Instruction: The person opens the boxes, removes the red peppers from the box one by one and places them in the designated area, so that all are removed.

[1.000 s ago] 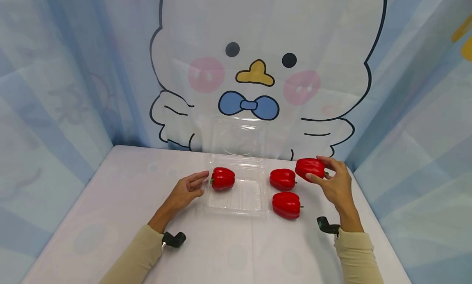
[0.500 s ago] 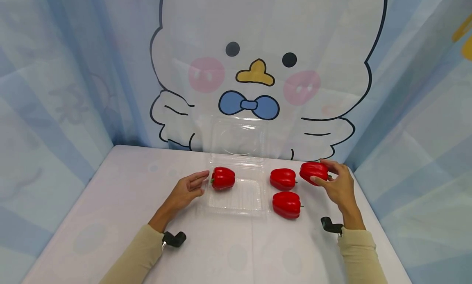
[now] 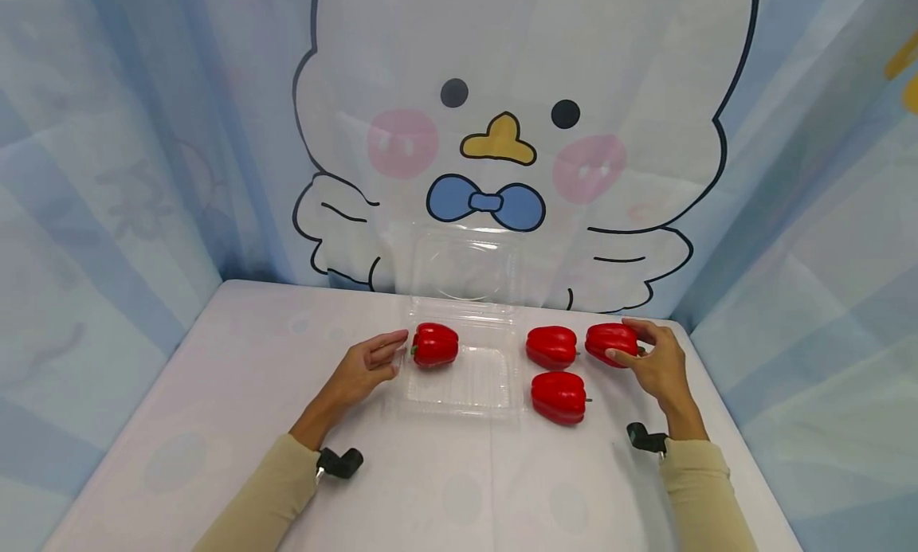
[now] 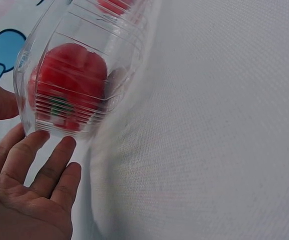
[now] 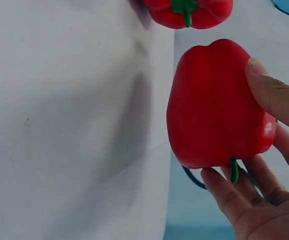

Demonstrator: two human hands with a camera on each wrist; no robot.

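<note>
My right hand [image 3: 658,362] grips a red bell pepper [image 3: 612,344] at the right side of the table, thumb on the near side. In the right wrist view this pepper [image 5: 219,105] has its green stem towards the palm. My left hand [image 3: 362,370] rests with extended fingers at the left wall of a clear plastic clamshell box [image 3: 459,413]. Inside the box, at its left, lies one red bell pepper [image 3: 435,345], its stem towards the left hand. In the left wrist view the fingertips [image 4: 67,145] are right at the ribbed box wall.
Two more red bell peppers, a back one [image 3: 551,347] and a front one [image 3: 559,397], lie right of the box. The box's lid [image 3: 464,269] stands raised against the printed curtain [image 3: 502,74]. A white cloth covers the table [image 3: 402,488].
My right hand has moved right and towards me, lower over the table, with the bell pepper in it. The left hand and the box have stayed put.
</note>
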